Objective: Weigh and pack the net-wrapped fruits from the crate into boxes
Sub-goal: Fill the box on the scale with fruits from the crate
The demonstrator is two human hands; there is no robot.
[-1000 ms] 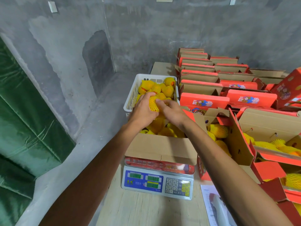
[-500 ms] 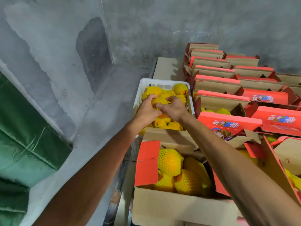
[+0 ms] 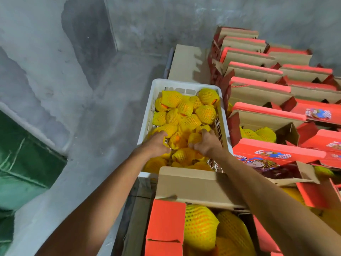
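A white plastic crate (image 3: 184,83) holds several fruits in yellow foam net (image 3: 185,108). Both my hands are down inside its near half, a little apart. My left hand (image 3: 156,143) curls its fingers on a net-wrapped fruit (image 3: 167,128) at the crate's left side. My right hand (image 3: 205,143) closes on another net-wrapped fruit (image 3: 194,138) near the right wall. Close in front stands an open red and brown cardboard box (image 3: 166,224) with large net-wrapped fruits (image 3: 200,229) in it; its brown flap (image 3: 193,185) hides the crate's near edge.
Rows of open red boxes (image 3: 258,85) fill the right side, some holding fruit (image 3: 258,133). A red lid with a cartoon print (image 3: 273,154) lies right of the crate. Grey concrete wall and floor (image 3: 92,108) are at the left, with a green sheet (image 3: 22,163).
My hands, which held one fruit together above the crate, have separated and dropped in among the fruits. The view has moved closer and down; the scale seen earlier is out of view.
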